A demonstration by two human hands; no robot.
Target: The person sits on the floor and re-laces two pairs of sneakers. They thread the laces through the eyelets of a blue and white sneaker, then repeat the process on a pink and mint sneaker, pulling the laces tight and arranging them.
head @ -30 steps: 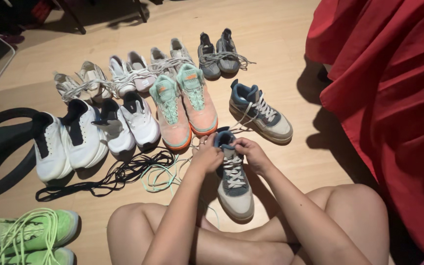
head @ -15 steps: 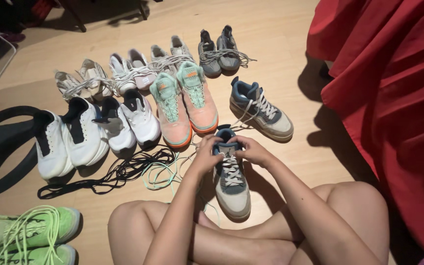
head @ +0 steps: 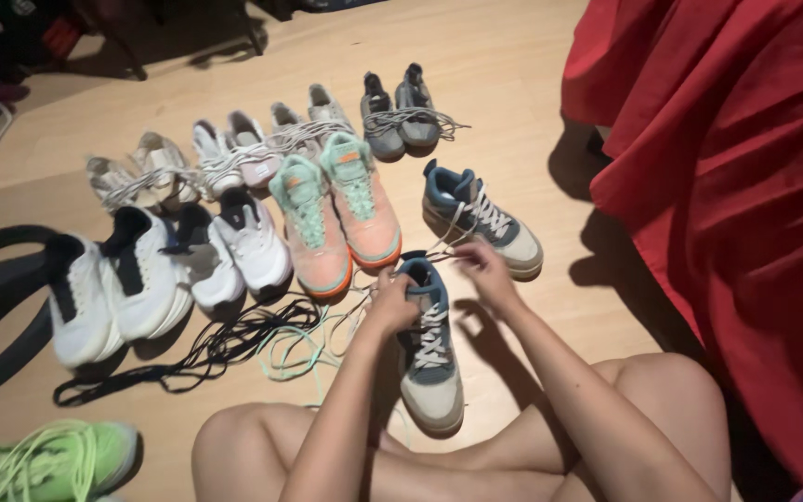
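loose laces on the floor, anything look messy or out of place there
Yes: black laces and mint laces lie tangled loose on the wooden floor beside the left hand, in front of the neatly paired shoes.

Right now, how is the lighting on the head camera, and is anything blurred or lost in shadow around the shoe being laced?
Head view: warm light falls on the middle of the wooden floor, corners go dark; the grey-blue sneaker is lit, sharp enough; the right hand looks slightly motion-blurred, the left hand steadier; both arms cast shadows beside the shoe; the red cloth shadows the floor at right.
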